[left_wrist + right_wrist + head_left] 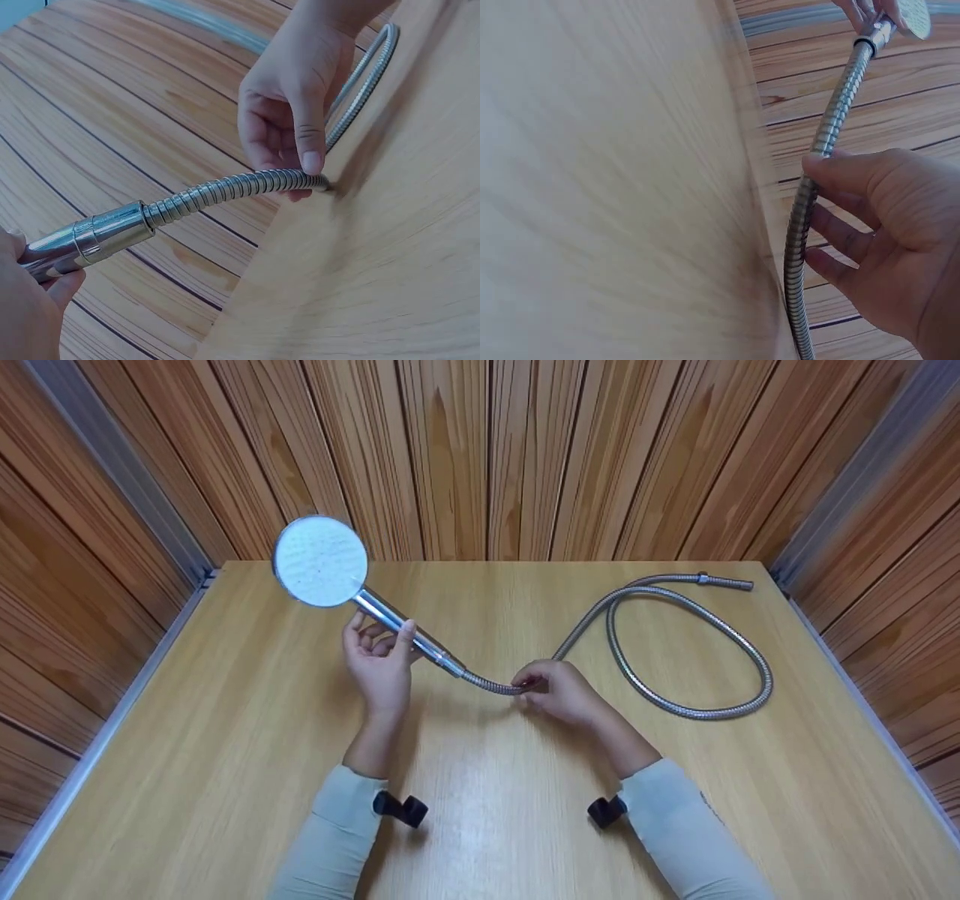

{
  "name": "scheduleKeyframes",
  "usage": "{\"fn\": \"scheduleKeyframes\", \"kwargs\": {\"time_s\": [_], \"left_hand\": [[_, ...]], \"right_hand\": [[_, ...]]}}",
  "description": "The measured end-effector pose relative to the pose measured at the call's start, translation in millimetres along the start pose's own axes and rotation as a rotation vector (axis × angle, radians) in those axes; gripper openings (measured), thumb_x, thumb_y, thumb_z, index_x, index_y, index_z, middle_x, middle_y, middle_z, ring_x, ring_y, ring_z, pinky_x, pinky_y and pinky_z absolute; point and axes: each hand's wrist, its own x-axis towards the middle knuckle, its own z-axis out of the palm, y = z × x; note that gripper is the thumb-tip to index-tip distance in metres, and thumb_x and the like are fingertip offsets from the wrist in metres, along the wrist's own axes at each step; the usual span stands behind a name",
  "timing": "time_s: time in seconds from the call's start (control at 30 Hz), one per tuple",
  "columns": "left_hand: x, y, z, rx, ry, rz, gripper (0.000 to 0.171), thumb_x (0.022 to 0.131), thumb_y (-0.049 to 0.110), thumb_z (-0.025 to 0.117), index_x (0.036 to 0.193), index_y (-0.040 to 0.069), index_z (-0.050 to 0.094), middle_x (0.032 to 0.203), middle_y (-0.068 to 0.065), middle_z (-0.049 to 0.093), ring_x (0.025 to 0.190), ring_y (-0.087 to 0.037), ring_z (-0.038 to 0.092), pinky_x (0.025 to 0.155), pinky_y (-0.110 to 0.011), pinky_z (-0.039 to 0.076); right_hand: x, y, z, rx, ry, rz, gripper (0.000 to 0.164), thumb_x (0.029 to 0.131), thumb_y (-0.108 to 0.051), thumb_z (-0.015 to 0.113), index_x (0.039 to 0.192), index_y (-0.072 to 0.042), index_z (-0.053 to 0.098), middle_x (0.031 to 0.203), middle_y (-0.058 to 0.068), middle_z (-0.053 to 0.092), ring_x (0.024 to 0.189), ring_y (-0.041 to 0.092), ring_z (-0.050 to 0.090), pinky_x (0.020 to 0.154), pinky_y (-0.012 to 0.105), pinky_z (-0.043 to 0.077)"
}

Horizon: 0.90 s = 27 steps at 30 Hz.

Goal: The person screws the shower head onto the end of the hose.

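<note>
My left hand [382, 667] grips the chrome handle of a shower head [320, 561], whose round pale face is turned toward the head camera. A ribbed metal hose [225, 189] runs out of the handle's lower end. Close to that end, my right hand [559, 690] pinches the hose between thumb and fingers, as the right wrist view also shows. Beyond the right hand the hose makes a wide loop on the table, and its free end with a small collar [703, 578] points to the far right.
A light wooden table [480, 780] lies under both hands. Wood-plank walls [465, 457] stand behind and at both sides, with grey metal rails [112, 457] in the corners. Each sleeved wrist carries a small black camera [401, 808].
</note>
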Motion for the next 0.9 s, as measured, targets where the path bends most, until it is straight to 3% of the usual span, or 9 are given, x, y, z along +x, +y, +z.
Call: {"fn": "scheduleKeyframes", "kwargs": {"time_s": [0.27, 0.43, 0.6, 0.77, 0.9], "left_hand": [[7.9, -12.3, -4.4, 0.006, 0.084, -0.079, 0.060, 0.086, 0.001, 0.072, 0.135, 0.003, 0.038, 0.103, -0.017, 0.054, 0.074, -0.020, 0.065, 0.063, -0.040, 0.060], [11.5, -19.0, -9.6, -0.016, 0.128, -0.232, 0.061, 0.086, 0.000, 0.071, 0.138, 0.006, 0.039, 0.106, -0.014, 0.053, 0.079, -0.023, 0.063, 0.067, -0.039, 0.060], [14.6, -24.9, -18.0, 0.014, 0.110, -0.372, 0.072, 0.083, -0.005, 0.074, 0.142, 0.011, 0.036, 0.113, -0.012, 0.051, 0.093, -0.027, 0.063, 0.077, -0.039, 0.059], [17.1, -32.7, -20.0, 0.093, 0.079, -0.439, 0.087, 0.079, -0.012, 0.073, 0.151, 0.012, 0.030, 0.118, -0.011, 0.045, 0.098, -0.027, 0.060, 0.080, -0.036, 0.058], [16.8, -40.4, -23.6, 0.216, 0.085, -0.464, 0.088, 0.080, -0.008, 0.073, 0.153, 0.015, 0.030, 0.119, -0.012, 0.045, 0.095, -0.025, 0.059, 0.077, -0.033, 0.058]], "right_hand": [[3, 8, -6, 0.191, -0.021, 0.053, 0.019, 0.084, 0.002, 0.073, 0.101, -0.006, 0.074, 0.099, 0.005, 0.069, 0.093, 0.023, 0.061, 0.084, 0.036, 0.049], [3, 15, -8, 0.262, -0.050, 0.056, 0.021, 0.085, 0.001, 0.072, 0.106, -0.004, 0.073, 0.103, 0.009, 0.068, 0.095, 0.026, 0.059, 0.086, 0.041, 0.048], [4, 22, -6, 0.253, -0.066, 0.044, 0.020, 0.085, -0.001, 0.073, 0.104, -0.008, 0.075, 0.101, 0.006, 0.068, 0.092, 0.023, 0.059, 0.080, 0.033, 0.049], [5, 23, -5, 0.259, -0.077, 0.050, 0.019, 0.085, -0.001, 0.073, 0.101, -0.010, 0.076, 0.098, 0.004, 0.068, 0.089, 0.022, 0.058, 0.074, 0.027, 0.048], [5, 24, -3, 0.243, -0.098, 0.034, 0.016, 0.085, -0.001, 0.073, 0.099, -0.008, 0.077, 0.097, 0.005, 0.068, 0.088, 0.021, 0.057, 0.073, 0.026, 0.047]]}}
